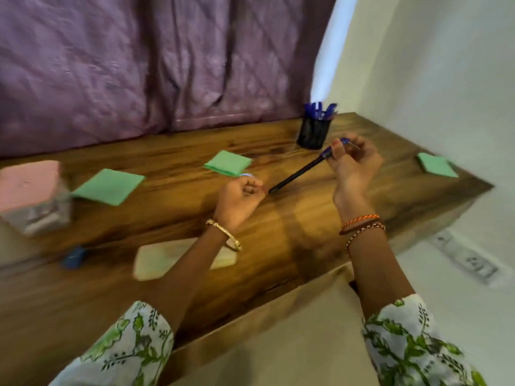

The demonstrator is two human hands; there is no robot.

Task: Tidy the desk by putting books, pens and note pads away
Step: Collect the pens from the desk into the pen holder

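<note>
Right hand (353, 160), centre right of frame, pinches the blue end of a pen (299, 171), tip slanting down-left; likely bound for the mesh pen cup (314, 132) just behind. Left hand (242, 194) curled, contents unclear. Green note pads (109, 185) lie scattered on the tabletop (278, 224), mid-left and far right.

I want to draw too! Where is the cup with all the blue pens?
The black pen cup stands at the desk's far right, near the purple curtain, just beyond the right hand.
</note>
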